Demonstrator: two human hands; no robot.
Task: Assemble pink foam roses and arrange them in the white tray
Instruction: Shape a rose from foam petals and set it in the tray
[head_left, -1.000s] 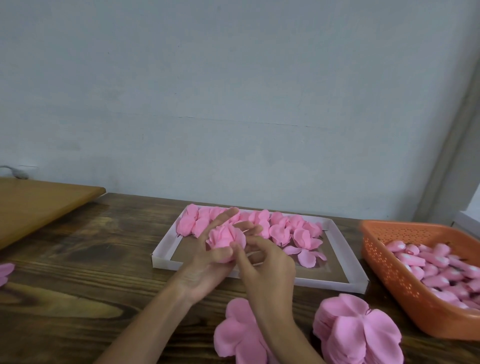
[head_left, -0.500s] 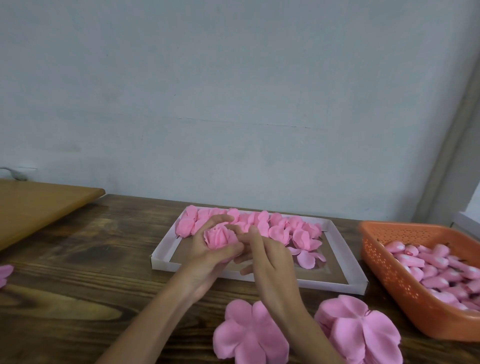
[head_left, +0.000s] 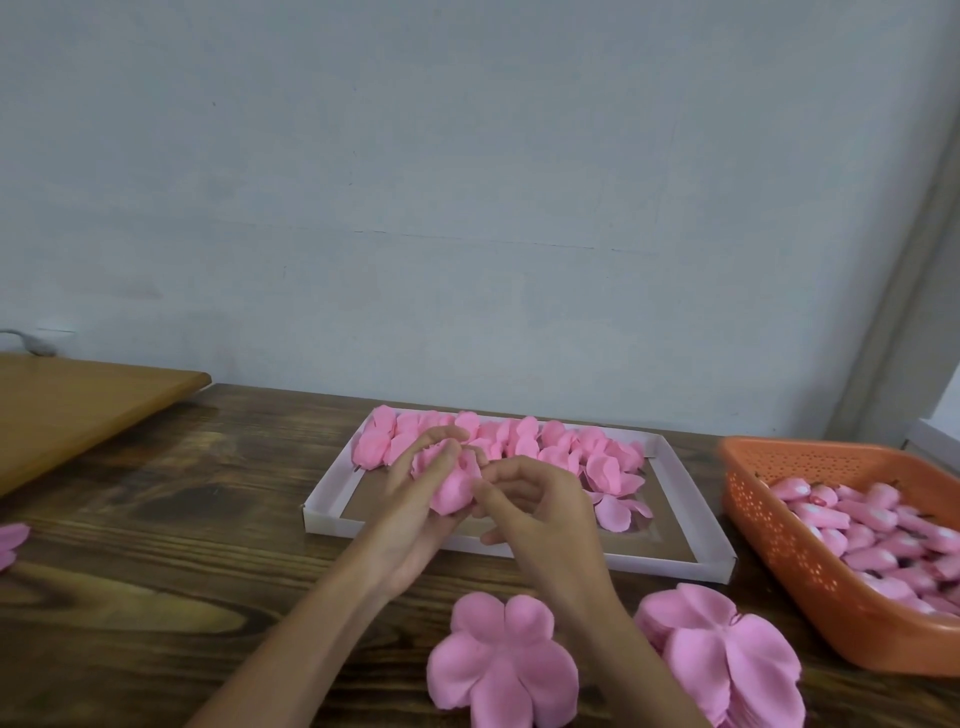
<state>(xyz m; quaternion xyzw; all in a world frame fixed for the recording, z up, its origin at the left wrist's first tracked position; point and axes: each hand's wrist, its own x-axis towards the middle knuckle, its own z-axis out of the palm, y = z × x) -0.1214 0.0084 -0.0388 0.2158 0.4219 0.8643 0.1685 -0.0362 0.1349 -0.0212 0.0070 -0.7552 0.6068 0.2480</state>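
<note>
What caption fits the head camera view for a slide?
Both hands, left hand and right hand, shape a pink foam rose over the white tray.

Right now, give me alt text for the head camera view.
Left hand and right hand shape a pink foam rose over a white tray of roses, with loose petal pieces nearer and an orange basket at right.

table (head_left: 156, 519): dark stained wood, bold grain, slight sheen | white tray (head_left: 696, 558): matt card walls, brown board floor | roses (head_left: 545, 447): soft matt pink foam | near petal stacks (head_left: 501, 665): same foam, smooth | right basket (head_left: 810, 566): orange perforated plastic | wall (head_left: 467, 208): matt pale paint
</note>
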